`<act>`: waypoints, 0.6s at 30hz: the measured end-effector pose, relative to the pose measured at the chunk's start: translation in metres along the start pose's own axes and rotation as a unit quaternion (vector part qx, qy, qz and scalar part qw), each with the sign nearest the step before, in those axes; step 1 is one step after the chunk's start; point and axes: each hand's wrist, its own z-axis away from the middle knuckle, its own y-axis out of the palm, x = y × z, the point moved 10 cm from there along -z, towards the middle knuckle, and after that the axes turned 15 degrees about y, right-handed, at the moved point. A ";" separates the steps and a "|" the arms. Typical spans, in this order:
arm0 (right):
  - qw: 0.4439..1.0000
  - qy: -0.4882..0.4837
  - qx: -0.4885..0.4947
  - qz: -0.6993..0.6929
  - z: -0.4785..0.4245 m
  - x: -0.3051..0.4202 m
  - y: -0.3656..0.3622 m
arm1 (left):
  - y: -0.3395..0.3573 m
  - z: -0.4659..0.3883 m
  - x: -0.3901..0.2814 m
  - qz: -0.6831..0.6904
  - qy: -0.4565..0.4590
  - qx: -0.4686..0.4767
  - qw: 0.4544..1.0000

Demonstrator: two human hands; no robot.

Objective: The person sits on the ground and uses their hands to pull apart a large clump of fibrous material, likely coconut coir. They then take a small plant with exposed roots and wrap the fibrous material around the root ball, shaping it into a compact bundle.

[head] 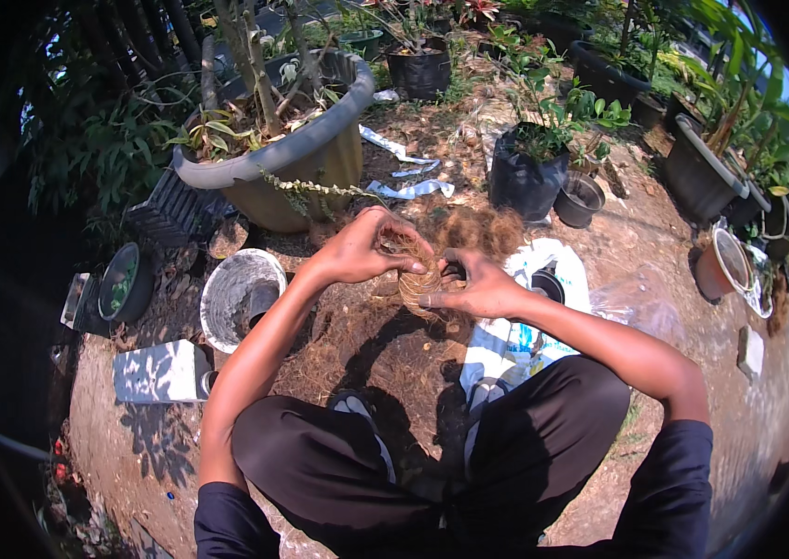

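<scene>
Between my hands is a rounded bundle of brown coconut fibre (416, 288), its surface wrapped in fine strands. My left hand (370, 244) curves over its upper left side, thumb pressed near the top. On the right, the thumb of my right hand (481, 283) lies against the bundle's lower part while the fingers bend at its upper side. The bundle is held above the ground in front of my knees. Just beyond it lies a loose heap of coconut fibre (481, 230). The bundle's underside is hidden.
A white printed sack (506, 349) with a small black pot (548, 285) lies right of my hands. A whitish bucket (226, 297) and a white container (156, 372) stand left. Beyond are a large planter (296, 178) and a black plant bag (528, 175). Cloth strips (412, 189) lie between them.
</scene>
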 end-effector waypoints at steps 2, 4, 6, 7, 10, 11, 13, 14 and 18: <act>0.996 0.003 -0.067 0.050 -0.009 0.000 -0.002 | -0.003 0.002 0.010 0.013 0.011 -0.011 1.000; 0.997 0.008 -0.078 0.024 -0.019 -0.002 -0.002 | -0.003 0.007 0.036 0.041 -0.001 -0.016 0.999; 0.984 -0.012 -0.178 0.026 -0.030 -0.009 -0.008 | -0.012 0.020 0.054 0.031 -0.015 -0.107 0.994; 0.986 -0.013 -0.167 0.006 -0.045 -0.017 -0.001 | -0.017 0.027 0.059 0.023 -0.019 -0.149 0.988; 0.986 -0.021 -0.158 -0.057 -0.086 -0.026 0.027 | -0.014 0.092 0.125 0.128 -0.161 -0.277 0.939; 0.986 -0.011 -0.161 -0.050 -0.098 -0.031 0.037 | -0.007 0.115 0.147 0.172 -0.206 -0.311 0.912; 0.985 0.010 -0.167 -0.034 -0.123 -0.045 0.055 | 0.010 0.146 0.179 0.143 -0.266 -0.296 0.906; 0.977 -0.014 -0.212 -0.014 -0.131 -0.044 0.060 | 0.015 0.163 0.195 0.104 -0.277 -0.278 0.914; 0.980 0.038 -0.196 -0.020 -0.199 -0.074 0.106 | 0.035 0.202 0.250 -0.041 -0.305 -0.233 0.922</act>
